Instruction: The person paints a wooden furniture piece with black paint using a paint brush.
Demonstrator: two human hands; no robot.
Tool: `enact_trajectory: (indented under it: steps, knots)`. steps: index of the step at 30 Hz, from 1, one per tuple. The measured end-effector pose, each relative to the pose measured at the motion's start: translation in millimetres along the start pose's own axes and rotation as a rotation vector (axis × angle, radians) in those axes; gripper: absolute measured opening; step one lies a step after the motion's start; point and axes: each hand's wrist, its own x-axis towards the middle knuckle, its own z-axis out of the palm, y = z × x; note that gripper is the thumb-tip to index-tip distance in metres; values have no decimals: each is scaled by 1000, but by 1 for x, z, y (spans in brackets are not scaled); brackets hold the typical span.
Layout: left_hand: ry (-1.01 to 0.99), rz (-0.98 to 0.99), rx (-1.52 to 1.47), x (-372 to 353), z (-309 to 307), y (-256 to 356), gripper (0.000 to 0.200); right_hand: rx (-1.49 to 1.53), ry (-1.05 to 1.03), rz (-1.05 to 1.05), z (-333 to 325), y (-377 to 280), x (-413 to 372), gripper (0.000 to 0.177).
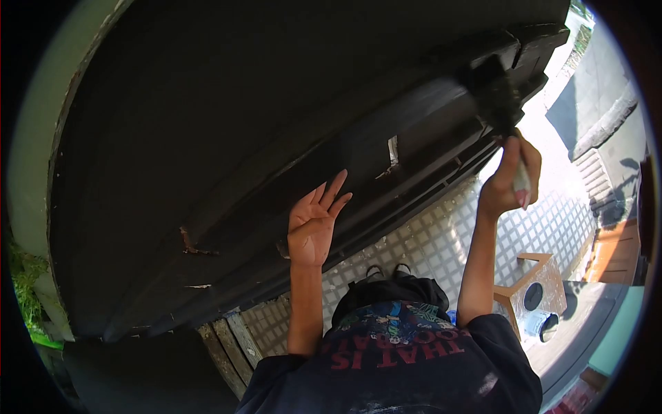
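Observation:
A wide brush with dark bristles [495, 93] is in my right hand [512, 178], its pale handle inside my closed fingers. The bristles are near the right end of a large dark panelled surface [207, 124] and look slightly blurred; whether they touch it I cannot tell. Nothing is in my left hand [314, 224], raised with the fingers apart in front of the panel's lower part. Light chipped patches show on the panel, one [393, 152] between my hands and another [195, 243] left of my left hand.
Below lies a tiled floor [434, 238], where my feet stand. At the lower right, a brown cardboard box [531, 290] sits near a clear container [541, 324]. Wooden boards [234, 345] lean at the lower left. A pale wall edge [41, 152] borders the panel's left side.

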Motion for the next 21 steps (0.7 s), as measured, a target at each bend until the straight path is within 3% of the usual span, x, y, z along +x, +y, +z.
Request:
enact_trajectory:
  steps: [1, 3, 5, 8, 10, 13, 16, 18, 21]
  knots:
    - [3, -5, 3, 0, 1, 0, 70, -24, 71, 3, 0, 4, 6, 16]
    - [13, -11, 11, 1, 2, 0, 69, -91, -2, -7, -7, 2, -5, 15]
    - [16, -2, -9, 0, -3, -2, 68, -83, -210, -316, -3, -28, -27, 12]
    - [120, -39, 26, -1, -2, -3, 65, 400, -468, -231, 1, -75, -63, 27]
    - [116, -33, 23, 0, -3, -3, 64, 532, -631, -243, 0, -100, -62, 30]
    - [49, 3, -16, 0, -9, -7, 64, 658, -637, -205, 14, -110, -57, 30]
    - [102, -16, 17, -1, -10, -5, 64, 537, -415, -252, 20, -70, -56, 18]
    - [68, 0, 7, 1, -4, -4, 65, 184, -235, -325, 13, -44, -46, 16]
    - [24, -14, 35, 1, -8, -4, 70, 137, -101, 43, 6, -42, -47, 21]
